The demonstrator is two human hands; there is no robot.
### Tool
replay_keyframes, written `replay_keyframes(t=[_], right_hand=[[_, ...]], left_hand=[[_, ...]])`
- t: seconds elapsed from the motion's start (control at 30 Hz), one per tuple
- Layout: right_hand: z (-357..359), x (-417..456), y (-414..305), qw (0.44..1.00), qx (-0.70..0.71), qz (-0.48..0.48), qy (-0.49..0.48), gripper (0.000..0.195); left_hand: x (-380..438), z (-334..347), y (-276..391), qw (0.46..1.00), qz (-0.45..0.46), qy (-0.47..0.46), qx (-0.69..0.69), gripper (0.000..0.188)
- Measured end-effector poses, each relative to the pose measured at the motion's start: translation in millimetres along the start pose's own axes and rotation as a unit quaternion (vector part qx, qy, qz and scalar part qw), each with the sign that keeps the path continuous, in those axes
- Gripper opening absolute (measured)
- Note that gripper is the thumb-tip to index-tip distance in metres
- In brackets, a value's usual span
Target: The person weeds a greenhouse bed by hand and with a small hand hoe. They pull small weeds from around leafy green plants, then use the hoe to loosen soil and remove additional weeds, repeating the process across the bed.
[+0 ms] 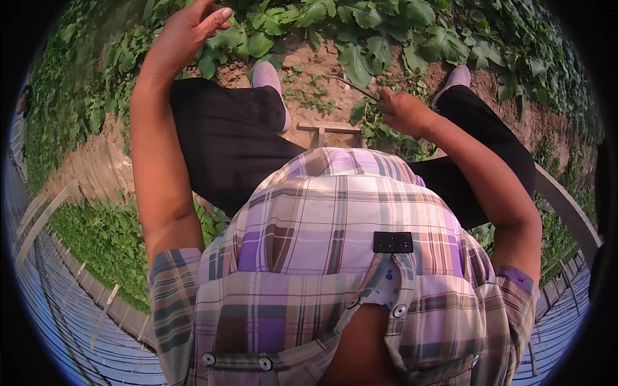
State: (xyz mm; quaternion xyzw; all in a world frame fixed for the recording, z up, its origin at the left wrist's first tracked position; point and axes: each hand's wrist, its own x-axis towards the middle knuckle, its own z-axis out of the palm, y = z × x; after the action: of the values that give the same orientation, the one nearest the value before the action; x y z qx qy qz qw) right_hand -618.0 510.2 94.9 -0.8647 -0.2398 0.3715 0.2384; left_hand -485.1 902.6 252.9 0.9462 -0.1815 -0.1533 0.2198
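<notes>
My right hand (403, 112) is closed around a thin, dark hand tool (356, 88) with a slightly curved end. The tool points left over bare soil (333, 96) with small weeds (314, 99). Cut or loose-looking greens (386, 135) lie below my right hand. My left hand (203, 26) is raised at the upper left over broad-leaved green plants (260, 43). Its thumb sticks out, and the picture's top edge cuts off part of the fingers, so what it holds, if anything, cannot be told.
Leafy plants (444, 46) stand in front and to both sides. My feet in light pink shoes (267, 77) rest on the soil, wide apart. A low wooden frame (330, 126) is between my legs. Pale curved bars (565, 202) and plastic sheeting (116, 357) appear behind me.
</notes>
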Motion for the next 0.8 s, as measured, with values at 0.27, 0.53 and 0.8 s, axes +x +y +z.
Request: replay_keyframes(t=[0.27,0.53,0.8], right_hand=[[129.7,97.1,23.2,0.986,0.154,0.067,-0.01,0.041],[165.2,126.3,12.9,0.992,0.075,0.102,-0.014,0.039],[158.4,65.3,65.4,0.988,0.047,0.072,-0.131,0.044]], left_hand=[[7.5,6.4,-17.2,0.993,-0.094,-0.028,-0.071,0.044],[4.8,0.6,-19.3,0.991,-0.115,-0.044,-0.044,0.042],[10.7,4.8,13.3,0.994,-0.073,-0.053,-0.06,0.041]])
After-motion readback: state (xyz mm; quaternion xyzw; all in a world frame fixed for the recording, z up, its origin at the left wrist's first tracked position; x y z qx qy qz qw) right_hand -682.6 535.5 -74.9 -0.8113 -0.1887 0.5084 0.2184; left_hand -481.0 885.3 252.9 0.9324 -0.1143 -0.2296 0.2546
